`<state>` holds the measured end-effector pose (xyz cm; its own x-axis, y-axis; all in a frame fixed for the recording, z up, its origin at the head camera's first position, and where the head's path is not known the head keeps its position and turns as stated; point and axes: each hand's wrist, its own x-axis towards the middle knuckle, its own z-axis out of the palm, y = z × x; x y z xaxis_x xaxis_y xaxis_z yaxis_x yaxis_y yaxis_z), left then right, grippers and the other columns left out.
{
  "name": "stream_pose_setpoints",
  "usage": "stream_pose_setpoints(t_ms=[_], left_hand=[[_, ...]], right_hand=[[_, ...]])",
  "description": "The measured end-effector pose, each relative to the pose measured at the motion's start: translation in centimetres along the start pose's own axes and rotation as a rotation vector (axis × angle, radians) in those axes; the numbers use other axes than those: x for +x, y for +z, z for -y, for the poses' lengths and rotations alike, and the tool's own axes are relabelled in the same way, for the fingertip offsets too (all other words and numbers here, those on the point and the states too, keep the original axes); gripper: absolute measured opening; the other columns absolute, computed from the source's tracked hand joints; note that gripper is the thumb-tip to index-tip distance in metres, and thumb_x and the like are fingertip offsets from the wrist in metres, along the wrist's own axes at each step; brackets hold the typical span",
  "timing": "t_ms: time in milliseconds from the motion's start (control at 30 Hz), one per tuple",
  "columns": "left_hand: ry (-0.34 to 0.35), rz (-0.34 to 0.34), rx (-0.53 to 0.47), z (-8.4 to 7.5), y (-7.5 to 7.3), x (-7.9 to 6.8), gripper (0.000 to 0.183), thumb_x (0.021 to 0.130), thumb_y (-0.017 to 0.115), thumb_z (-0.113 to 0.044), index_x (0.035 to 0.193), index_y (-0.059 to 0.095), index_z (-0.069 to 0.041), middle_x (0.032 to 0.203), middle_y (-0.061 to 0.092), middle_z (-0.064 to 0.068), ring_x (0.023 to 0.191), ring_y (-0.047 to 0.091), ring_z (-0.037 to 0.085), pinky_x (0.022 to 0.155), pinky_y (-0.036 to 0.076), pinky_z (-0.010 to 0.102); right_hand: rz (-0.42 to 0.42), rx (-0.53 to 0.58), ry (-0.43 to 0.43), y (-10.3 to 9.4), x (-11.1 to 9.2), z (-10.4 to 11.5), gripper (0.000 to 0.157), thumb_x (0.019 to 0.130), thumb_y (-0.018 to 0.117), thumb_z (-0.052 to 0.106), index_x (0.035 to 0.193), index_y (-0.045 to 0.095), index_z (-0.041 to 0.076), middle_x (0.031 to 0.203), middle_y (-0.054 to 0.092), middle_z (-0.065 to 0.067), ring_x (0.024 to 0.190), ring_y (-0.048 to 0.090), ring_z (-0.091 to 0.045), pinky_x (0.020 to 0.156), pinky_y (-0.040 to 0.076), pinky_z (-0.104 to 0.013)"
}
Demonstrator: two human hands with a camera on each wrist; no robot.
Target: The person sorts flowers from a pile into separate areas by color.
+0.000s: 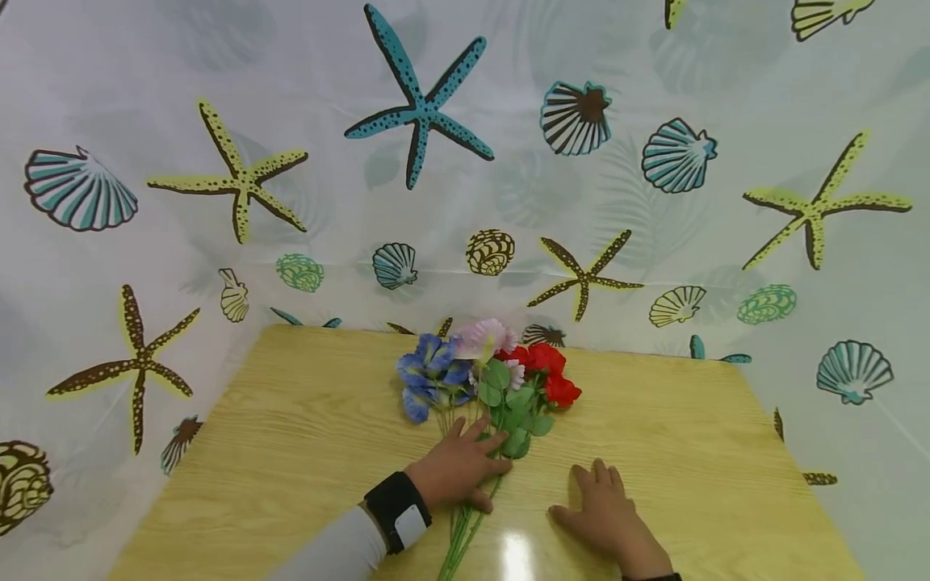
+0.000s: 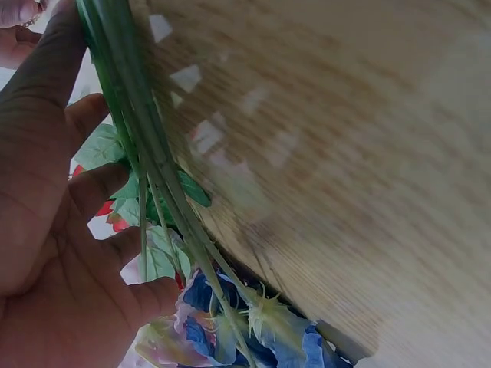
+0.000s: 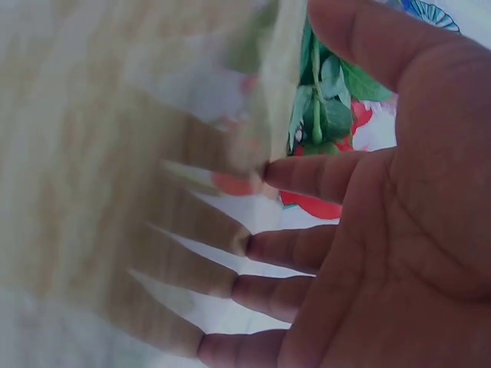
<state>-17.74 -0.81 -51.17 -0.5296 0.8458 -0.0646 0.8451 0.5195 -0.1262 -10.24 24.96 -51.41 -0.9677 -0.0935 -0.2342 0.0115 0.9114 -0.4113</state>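
Observation:
A bunch of artificial flowers lies on the wooden table: blue blooms (image 1: 429, 371) at left, a pale pink bloom (image 1: 483, 339) in the middle, red blooms (image 1: 545, 363) at right among green leaves (image 1: 519, 411). Its long green stems (image 1: 459, 549) run toward the near edge. Across the stems lies my left hand (image 1: 454, 468), fingers spread; in the left wrist view the stems (image 2: 138, 92) pass along its thumb and in front of the fingers. To the right of the bunch, my right hand (image 1: 609, 516) holds nothing, its spread fingertips touching the tabletop in the right wrist view.
The pale wooden table (image 1: 291, 452) reaches back to a white cloth (image 1: 465, 194) printed with starfish and shells, which also hangs at both sides. Light glares off the tabletop between the hands. A black band (image 1: 395, 508) circles my left wrist.

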Motion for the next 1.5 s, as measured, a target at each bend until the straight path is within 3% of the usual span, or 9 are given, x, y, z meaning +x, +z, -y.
stream_pose_setpoints(t_ms=[167,400,533,733,1233,1500], left_hand=[[0.008,0.019,-0.01,0.1,-0.1,-0.2,0.069,0.079,0.052,-0.07,0.139,0.042,-0.039,0.15,0.026,0.007,0.135,0.017,0.037,0.099,0.029,0.059],[-0.044,0.018,-0.092,0.4,1.3,-0.4,0.071,0.078,0.051,-0.072,0.14,0.041,-0.039,0.151,0.023,0.005,0.136,0.013,0.037,0.099,0.026,0.061],[-0.055,-0.002,-0.177,0.7,1.3,-1.3,0.07,0.078,0.054,-0.068,0.139,0.044,-0.035,0.151,0.024,0.007,0.136,0.012,0.038,0.1,0.025,0.062],[-0.068,-0.029,-0.226,1.7,1.8,-2.9,0.069,0.08,0.053,-0.067,0.14,0.044,-0.033,0.151,0.023,0.007,0.136,0.012,0.037,0.1,0.025,0.063],[-0.09,-0.057,-0.294,6.3,3.6,-9.1,0.069,0.083,0.053,-0.063,0.14,0.045,-0.026,0.15,0.024,0.012,0.135,0.014,0.041,0.096,0.027,0.066],[-0.115,-0.091,-0.317,9.5,4.7,-13.1,0.068,0.085,0.054,-0.061,0.141,0.043,-0.024,0.15,0.024,0.013,0.135,0.014,0.042,0.097,0.025,0.066]], right_hand=[[-0.023,-0.032,0.01,0.3,0.1,0.5,0.086,0.079,0.068,0.055,0.137,0.04,-0.002,0.14,0.02,-0.039,0.127,0.011,-0.057,0.085,0.023,-0.077],[-0.024,-0.032,0.033,0.3,0.2,0.3,0.086,0.078,0.07,0.053,0.138,0.04,-0.001,0.141,0.019,-0.038,0.128,0.01,-0.056,0.086,0.021,-0.078],[-0.035,-0.028,0.031,0.3,0.0,0.2,0.086,0.078,0.07,0.053,0.138,0.04,-0.001,0.141,0.019,-0.038,0.128,0.01,-0.056,0.086,0.021,-0.078],[-0.038,-0.036,0.028,0.4,-0.2,0.2,0.086,0.079,0.07,0.053,0.138,0.039,0.0,0.141,0.019,-0.038,0.128,0.01,-0.056,0.085,0.021,-0.078],[-0.026,-0.009,-0.011,0.5,-0.6,0.2,0.087,0.081,0.068,0.052,0.139,0.035,-0.002,0.141,0.014,-0.04,0.126,0.007,-0.06,0.081,0.016,-0.08],[-0.024,-0.013,-0.023,0.7,-0.6,0.0,0.087,0.081,0.067,0.053,0.14,0.034,-0.003,0.142,0.014,-0.04,0.127,0.006,-0.059,0.081,0.016,-0.08]])
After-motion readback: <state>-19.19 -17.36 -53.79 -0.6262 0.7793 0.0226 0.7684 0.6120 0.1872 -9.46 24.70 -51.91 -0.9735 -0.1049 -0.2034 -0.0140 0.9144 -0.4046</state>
